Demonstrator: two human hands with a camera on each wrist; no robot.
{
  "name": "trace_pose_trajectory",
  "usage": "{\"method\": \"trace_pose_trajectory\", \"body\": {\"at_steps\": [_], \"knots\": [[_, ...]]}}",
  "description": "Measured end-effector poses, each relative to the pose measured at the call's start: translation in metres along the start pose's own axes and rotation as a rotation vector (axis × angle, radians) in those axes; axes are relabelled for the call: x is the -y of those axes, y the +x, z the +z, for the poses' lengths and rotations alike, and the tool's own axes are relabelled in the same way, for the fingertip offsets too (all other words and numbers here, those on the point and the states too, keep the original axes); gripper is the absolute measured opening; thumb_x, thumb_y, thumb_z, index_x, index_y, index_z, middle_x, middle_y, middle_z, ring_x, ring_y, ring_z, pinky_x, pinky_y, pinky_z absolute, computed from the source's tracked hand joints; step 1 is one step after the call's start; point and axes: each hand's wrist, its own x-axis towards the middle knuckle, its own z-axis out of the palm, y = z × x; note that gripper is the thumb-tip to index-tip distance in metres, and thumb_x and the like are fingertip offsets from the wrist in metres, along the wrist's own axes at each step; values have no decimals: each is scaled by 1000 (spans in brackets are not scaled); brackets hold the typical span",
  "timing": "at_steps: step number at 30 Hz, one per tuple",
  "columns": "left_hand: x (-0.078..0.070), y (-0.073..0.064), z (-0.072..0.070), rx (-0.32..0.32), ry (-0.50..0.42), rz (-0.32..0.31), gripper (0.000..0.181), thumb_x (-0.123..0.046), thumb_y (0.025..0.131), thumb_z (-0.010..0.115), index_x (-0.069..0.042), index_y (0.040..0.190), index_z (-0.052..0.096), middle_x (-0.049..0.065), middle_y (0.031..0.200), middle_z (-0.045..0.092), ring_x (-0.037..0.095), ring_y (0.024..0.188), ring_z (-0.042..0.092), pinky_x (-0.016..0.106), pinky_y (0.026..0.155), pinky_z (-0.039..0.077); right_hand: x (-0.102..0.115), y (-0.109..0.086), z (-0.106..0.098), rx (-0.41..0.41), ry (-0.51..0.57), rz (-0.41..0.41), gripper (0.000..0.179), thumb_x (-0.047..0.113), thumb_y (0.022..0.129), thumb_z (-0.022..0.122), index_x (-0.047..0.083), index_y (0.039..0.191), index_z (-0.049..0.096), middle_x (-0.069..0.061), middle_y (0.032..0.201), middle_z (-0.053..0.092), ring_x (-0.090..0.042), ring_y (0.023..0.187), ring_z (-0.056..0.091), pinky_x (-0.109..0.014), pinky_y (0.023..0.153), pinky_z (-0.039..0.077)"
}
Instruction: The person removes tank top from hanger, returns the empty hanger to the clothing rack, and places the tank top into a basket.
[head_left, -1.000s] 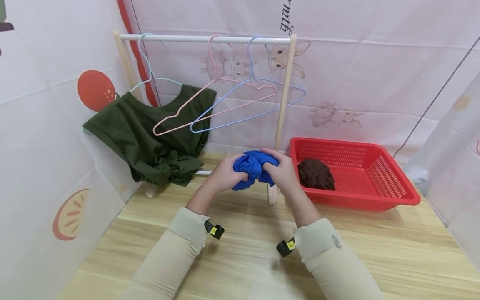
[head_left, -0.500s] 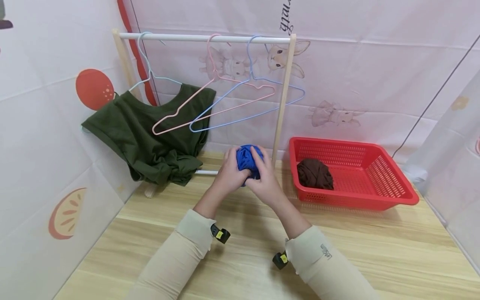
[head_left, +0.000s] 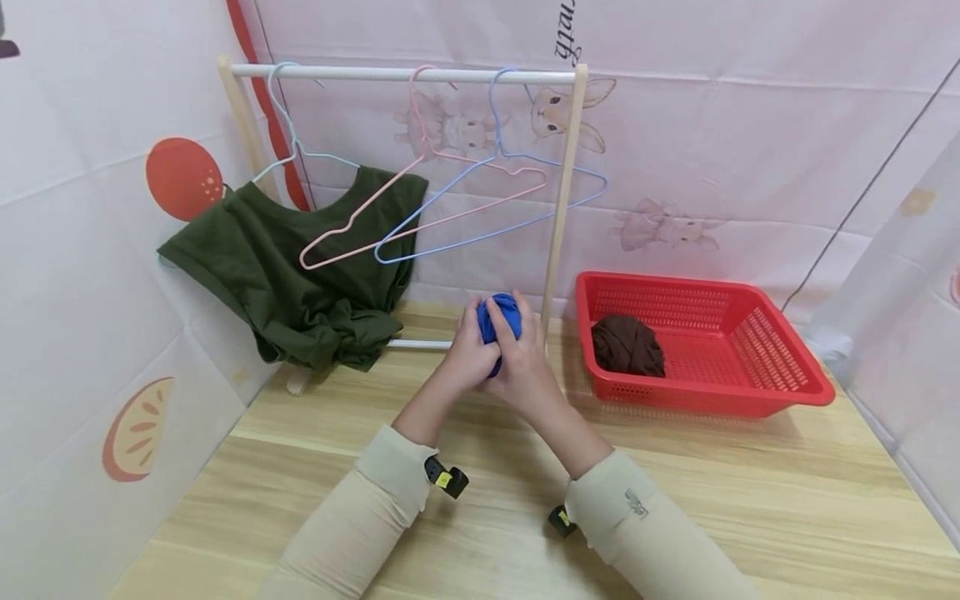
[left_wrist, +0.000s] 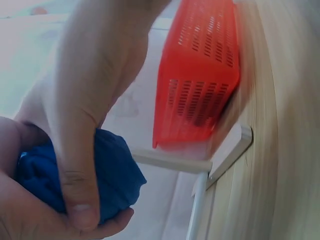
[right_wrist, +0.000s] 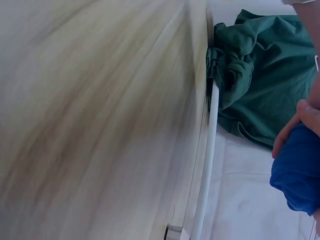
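Note:
A blue bundle of cloth, squeezed into a ball, is held between both hands above the table in front of the rack. My left hand grips its left side, and my right hand wraps the right side with its fingers over the top. In the left wrist view the blue cloth bulges out between thumb and fingers. The right wrist view shows the blue cloth at its right edge, partly cut off. Much of the bundle is hidden behind the fingers.
A rack carries a dark green shirt on a mint hanger, plus a bare pink hanger and blue hanger. To the right, a red basket holds a crumpled brown cloth. Printed sheets hang around the table.
The hands have come closer together and pressed the blue cloth from a loose, wider bunch into a tight ball. The right hand has moved left, away from the basket.

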Motion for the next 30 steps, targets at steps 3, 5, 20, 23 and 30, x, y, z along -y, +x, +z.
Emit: {"method": "trace_pose_trajectory", "body": {"at_steps": [3, 5, 20, 23, 30], "knots": [[-3, -1, -2, 57, -141, -37, 89, -2, 80, 55, -8, 157, 9, 20, 157, 21, 37, 141, 31, 53, 114, 31, 0, 2, 0, -15, -40, -23, 113, 36, 62, 94, 16, 153, 30, -27, 155, 22, -45, 133, 34, -57, 102, 43], [-5, -2, -3, 95, -240, -66, 90, 0, 80, 53, -11, 157, 8, 17, 157, 21, 35, 140, 31, 52, 113, 32, 1, 4, -1, -17, -47, -25, 112, 32, 62, 94, 15, 153, 30, -26, 155, 22, -45, 134, 33, -55, 102, 44], [-19, -14, 5, 115, -347, -4, 82, -3, 83, 46, -13, 157, 14, 14, 158, 27, 29, 143, 31, 46, 117, 27, -4, 4, -1, -77, -22, 83, 79, 20, 74, 82, 14, 144, 45, -21, 149, 35, -42, 132, 39, -55, 104, 43], [-20, -16, 7, 87, -287, 13, 83, -7, 85, 47, -11, 158, 9, 15, 160, 25, 27, 146, 28, 44, 119, 25, -5, 5, -2, -85, -21, 94, 76, 17, 75, 80, 15, 143, 46, -20, 148, 36, -41, 132, 39, -54, 104, 43], [-19, -20, 9, -36, 159, 18, 80, -39, 91, 50, -11, 158, 15, 14, 155, 35, 30, 135, 32, 51, 108, 37, -8, 8, -7, -115, -26, 115, 69, 13, 78, 78, 15, 141, 50, -22, 145, 39, -44, 123, 45, -56, 95, 49]]}}
